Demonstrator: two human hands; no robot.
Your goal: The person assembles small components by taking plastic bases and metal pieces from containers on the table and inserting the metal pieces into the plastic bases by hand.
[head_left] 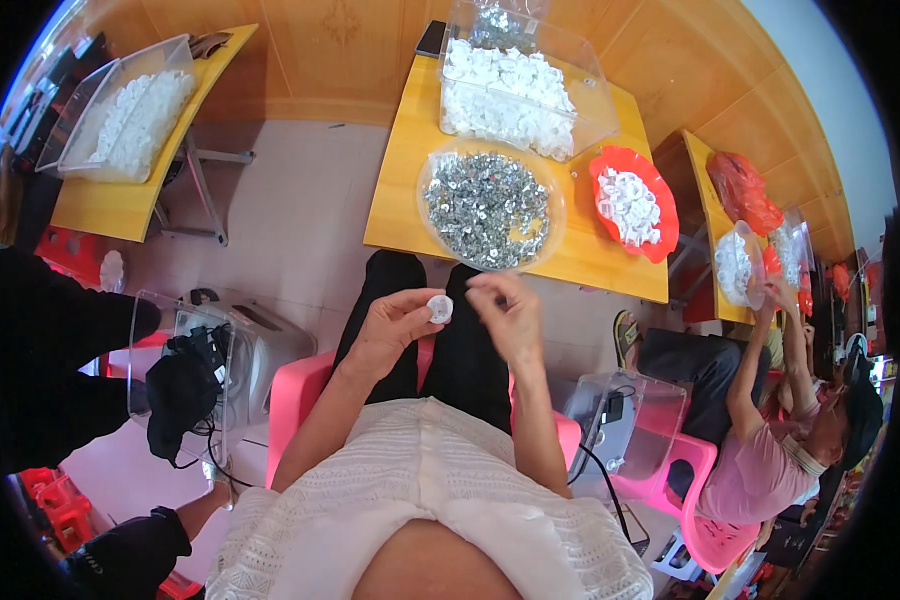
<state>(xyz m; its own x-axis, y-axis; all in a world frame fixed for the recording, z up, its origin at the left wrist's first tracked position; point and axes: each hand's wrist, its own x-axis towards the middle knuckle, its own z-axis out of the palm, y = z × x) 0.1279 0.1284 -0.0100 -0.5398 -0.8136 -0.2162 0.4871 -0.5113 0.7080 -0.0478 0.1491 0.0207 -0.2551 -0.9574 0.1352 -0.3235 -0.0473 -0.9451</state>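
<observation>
Above my lap, my left hand (pixel 400 322) pinches a small round white plastic part (pixel 439 308) between thumb and fingers, its hollow face turned up. Just to the right, my right hand (pixel 508 312) is raised with its fingers curled together; whatever may be between the fingertips is too small to make out. Beyond both hands, at the table's near edge, a shallow clear bowl (pixel 553 245) holds a heap of small shiny metal pieces (pixel 485 205). A red scalloped dish (pixel 662 204) with white plastic parts stands to its right.
The yellow table (pixel 400 160) also bears a clear bin (pixel 595 95) of white parts. On the left is another table with a clear bin (pixel 160 100). Boxes with cables flank my pink chair (pixel 288 395). A person (pixel 760 450) sits working at the right; another's dark-clothed legs (pixel 70 350) show at left.
</observation>
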